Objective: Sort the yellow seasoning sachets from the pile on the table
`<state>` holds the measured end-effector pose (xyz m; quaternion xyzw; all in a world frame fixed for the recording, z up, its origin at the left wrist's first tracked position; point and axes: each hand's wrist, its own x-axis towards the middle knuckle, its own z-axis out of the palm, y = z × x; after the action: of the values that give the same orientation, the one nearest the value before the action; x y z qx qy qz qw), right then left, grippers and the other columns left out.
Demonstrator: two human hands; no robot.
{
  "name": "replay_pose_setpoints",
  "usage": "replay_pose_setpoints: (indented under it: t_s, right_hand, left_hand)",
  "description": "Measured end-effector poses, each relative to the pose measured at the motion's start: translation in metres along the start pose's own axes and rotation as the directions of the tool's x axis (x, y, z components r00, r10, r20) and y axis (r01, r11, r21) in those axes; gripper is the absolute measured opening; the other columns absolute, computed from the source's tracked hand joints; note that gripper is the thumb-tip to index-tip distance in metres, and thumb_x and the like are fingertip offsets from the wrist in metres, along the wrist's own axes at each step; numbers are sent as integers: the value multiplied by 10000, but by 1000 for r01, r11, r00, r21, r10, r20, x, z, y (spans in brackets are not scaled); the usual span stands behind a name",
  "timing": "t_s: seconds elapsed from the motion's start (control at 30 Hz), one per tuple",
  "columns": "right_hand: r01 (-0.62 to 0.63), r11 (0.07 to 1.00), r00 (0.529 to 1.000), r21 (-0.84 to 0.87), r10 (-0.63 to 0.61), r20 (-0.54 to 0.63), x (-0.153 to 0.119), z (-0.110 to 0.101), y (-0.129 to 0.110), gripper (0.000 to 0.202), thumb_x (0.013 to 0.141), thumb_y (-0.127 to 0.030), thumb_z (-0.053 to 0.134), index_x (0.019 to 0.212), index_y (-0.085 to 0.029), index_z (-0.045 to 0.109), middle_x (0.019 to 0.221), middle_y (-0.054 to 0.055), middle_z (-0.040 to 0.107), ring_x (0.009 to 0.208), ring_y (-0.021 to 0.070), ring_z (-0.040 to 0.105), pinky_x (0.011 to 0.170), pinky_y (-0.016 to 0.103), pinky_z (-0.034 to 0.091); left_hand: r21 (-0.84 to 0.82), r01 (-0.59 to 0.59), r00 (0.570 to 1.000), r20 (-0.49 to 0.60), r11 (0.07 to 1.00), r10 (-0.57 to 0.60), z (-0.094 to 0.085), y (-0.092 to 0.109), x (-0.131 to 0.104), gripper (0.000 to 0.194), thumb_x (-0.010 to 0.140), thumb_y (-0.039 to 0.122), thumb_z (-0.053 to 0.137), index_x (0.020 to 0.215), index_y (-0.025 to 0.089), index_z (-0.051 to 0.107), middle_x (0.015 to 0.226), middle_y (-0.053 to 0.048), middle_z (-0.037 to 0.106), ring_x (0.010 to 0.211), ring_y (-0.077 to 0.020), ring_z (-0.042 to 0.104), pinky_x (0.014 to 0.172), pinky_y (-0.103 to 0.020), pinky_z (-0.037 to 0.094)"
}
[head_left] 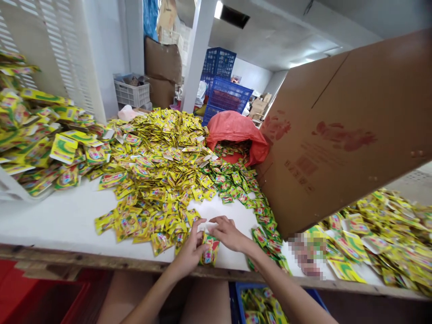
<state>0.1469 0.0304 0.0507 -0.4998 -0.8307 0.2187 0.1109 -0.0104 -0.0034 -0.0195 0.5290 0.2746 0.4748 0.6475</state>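
Note:
Near the front edge of the white table [67,220], my left hand [191,249] has its thumb and fingers curled at the left side of a green and red packet [210,250]. My right hand [227,232] is bent over the packet's top, its fingertips on a small white piece [206,226] that both hands touch. A large heap of small yellow packets [162,166] spreads behind and to the left. Green packets [232,180] form a band on the right, running back to an open red bag [232,128].
A tall cardboard box [337,135] leans at the right, with more yellow packets [388,234] beyond it. At the left, a white crate [20,191] overflows with larger packets [64,148]. Below the table edge sits a blue crate [238,299] holding packets. Blue crates [227,94] are stacked behind.

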Motion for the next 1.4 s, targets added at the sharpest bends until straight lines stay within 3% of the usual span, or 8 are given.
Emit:
replay_pose_setpoints:
  t_s: [0.37, 0.63, 0.8, 0.9, 0.97, 1.2, 1.33, 1.4]
  right_hand:
    - [48, 898, 943, 438, 103, -316, -30, 13, 14, 155, 808, -308, 543, 908, -195, 580, 870, 26, 617, 829, 169, 575, 769, 294, 446]
    - [97, 988, 928, 122, -46, -369, -26, -5, -11, 89, 804, -274, 566, 768, -215, 622, 886, 34, 611, 891, 198, 534, 825, 345, 365]
    - [102, 955, 731, 279, 118, -672, -40, -19, -5, 139, 836, -306, 503, 817, -184, 568, 793, 31, 589, 777, 174, 535, 724, 294, 397]
    - [53, 901, 580, 431, 324, -748, -54, -7, 13, 201, 822, -361, 505, 838, -166, 553, 751, 22, 571, 704, 160, 519, 656, 271, 406]
    - [30, 869, 549, 493, 398, -735, -62, 8, 25, 225, 812, -383, 508, 809, -162, 552, 721, 15, 559, 678, 154, 507, 639, 266, 407]
    - [-66, 858, 609, 510, 439, -660, -68, 36, 34, 212, 819, -361, 497, 893, -167, 542, 810, 44, 585, 752, 186, 532, 687, 311, 424]
    - [-47, 980, 650, 195, 179, -739, -71, 15, 4, 153, 838, -268, 471, 933, -199, 567, 1059, 84, 527, 1020, 238, 460, 867, 405, 350]
    - [7, 1000, 725, -7, -9, -689, -74, 2, -19, 141, 832, -232, 481, 913, -231, 596, 1138, 71, 479, 1097, 253, 397, 919, 433, 288]
  left_hand:
    - [29, -9, 1000, -28, 1000, 10, 0, -2, 0, 495, 799, 225, 508, 1235, 245, 275, 927, -35, 572, 804, -178, 591, 764, -319, 448]
    - [173, -82, 996, -13, 982, 86, 6, 5, -6, 480, 836, 235, 465, 1268, 216, 259, 972, -59, 574, 926, -191, 576, 843, -335, 430]
    - [346, -170, 974, -86, 923, 211, 4, 4, -13, 429, 856, 210, 432, 1260, 202, 289, 1180, -121, 543, 1118, -216, 498, 970, -406, 351]
    - [532, -276, 948, 11, 801, 319, -2, 6, -18, 383, 863, 155, 399, 1239, 215, 355, 1200, -101, 549, 1189, -207, 434, 1030, -421, 289]
    - [610, -345, 924, 86, 713, 374, -5, 10, -20, 398, 863, 115, 378, 1241, 235, 359, 1227, -73, 536, 1226, -191, 390, 1050, -418, 272]
    - [699, -394, 880, 98, 597, 466, 1, 31, -23, 467, 850, 81, 405, 1275, 240, 292, 1242, -47, 533, 1218, -148, 405, 1045, -355, 313]
    - [746, -342, 906, 100, 572, 412, -1, 32, -20, 472, 855, 107, 405, 1285, 249, 271, 1249, -49, 523, 1210, -151, 415, 1032, -342, 331]
    - [769, -321, 930, 146, 552, 337, -4, 37, -16, 473, 860, 121, 390, 1297, 249, 263, 1297, -61, 474, 1226, -162, 395, 1027, -340, 335]
